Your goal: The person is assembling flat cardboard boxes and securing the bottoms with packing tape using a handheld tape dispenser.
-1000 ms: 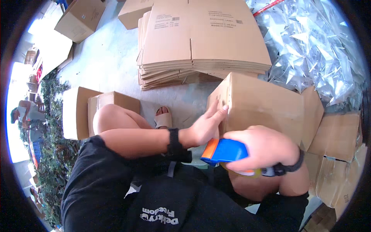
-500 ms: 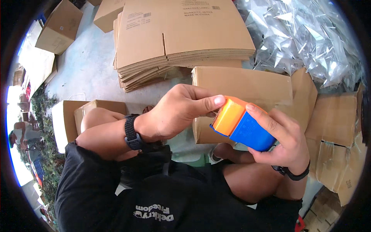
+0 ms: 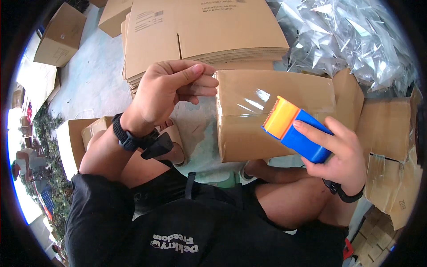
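Note:
My right hand (image 3: 340,149) grips a blue and orange tape dispenser (image 3: 299,127), its toothed edge facing left over the cardboard box (image 3: 249,140) in front of me. Thumb and finger of my left hand (image 3: 171,86) are pinched together by that box's upper left corner. Between the hands, shiny streaks of clear tape (image 3: 260,101) catch the light. The tape seems to run from the dispenser to my left fingers, though its end at the pinch is too faint to see. How much of it touches the box I cannot tell.
Flattened cartons (image 3: 204,31) are stacked beyond the box. Crinkled clear plastic (image 3: 338,35) lies at the far right, with opened cardboard (image 3: 387,129) below it. Another box (image 3: 95,131) stands beside my left knee. A person (image 3: 29,162) appears at the far left.
My left hand has moved left and up, away from the dispenser's toothed edge. My right hand has shifted slightly right with the dispenser, and shiny tape now shows between them.

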Tool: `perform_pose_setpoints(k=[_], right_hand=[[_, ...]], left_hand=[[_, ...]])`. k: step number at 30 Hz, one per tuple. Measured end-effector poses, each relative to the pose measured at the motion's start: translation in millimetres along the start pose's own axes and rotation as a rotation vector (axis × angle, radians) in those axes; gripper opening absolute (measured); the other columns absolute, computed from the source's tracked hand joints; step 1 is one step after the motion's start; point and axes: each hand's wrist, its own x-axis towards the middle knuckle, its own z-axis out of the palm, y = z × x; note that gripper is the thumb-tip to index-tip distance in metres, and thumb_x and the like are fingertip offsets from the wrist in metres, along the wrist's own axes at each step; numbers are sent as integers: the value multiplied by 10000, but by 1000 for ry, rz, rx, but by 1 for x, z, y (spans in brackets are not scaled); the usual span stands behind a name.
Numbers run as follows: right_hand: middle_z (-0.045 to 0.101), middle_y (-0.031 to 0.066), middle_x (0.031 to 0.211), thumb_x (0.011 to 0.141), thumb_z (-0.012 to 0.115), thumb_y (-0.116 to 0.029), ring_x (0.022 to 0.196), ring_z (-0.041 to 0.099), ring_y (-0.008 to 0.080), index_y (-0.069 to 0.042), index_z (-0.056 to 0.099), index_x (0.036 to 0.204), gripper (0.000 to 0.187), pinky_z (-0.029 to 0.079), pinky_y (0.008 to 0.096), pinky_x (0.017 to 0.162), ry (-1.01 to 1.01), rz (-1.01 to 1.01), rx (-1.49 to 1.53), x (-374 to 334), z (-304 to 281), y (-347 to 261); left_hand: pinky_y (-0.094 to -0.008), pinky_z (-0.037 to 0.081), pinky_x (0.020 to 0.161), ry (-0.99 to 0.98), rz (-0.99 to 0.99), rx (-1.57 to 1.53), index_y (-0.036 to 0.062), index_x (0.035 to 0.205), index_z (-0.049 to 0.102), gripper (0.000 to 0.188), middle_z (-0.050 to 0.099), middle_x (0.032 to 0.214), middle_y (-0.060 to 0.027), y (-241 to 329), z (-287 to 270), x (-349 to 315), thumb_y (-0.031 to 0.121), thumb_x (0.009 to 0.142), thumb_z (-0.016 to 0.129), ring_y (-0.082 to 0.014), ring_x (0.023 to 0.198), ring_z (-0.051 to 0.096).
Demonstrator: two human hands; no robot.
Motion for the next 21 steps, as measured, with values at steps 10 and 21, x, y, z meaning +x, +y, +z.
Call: perform_pose_setpoints(k=[10, 21], right_hand=[[719, 172, 934, 737, 766, -204, 812, 695, 288, -96, 722, 1219, 497, 555, 357, 730, -63, 206, 345, 31, 30, 19], [676, 62, 1180, 897, 723, -194, 1033, 615, 120, -5, 621, 1330, 484, 497, 289, 937, -84, 364, 957, 20, 54, 97]], left_hand=[[-249, 550, 706, -34, 584, 674, -33, 1111, 715, 174, 768, 949, -101, -6, 38, -29, 21, 995, 597, -163, 881, 746], [-351, 586, 816, -119, 1181, 845, -53, 1071, 702, 173, 735, 1033, -202, 37, 10, -29, -14, 939, 597, -290, 939, 728]])
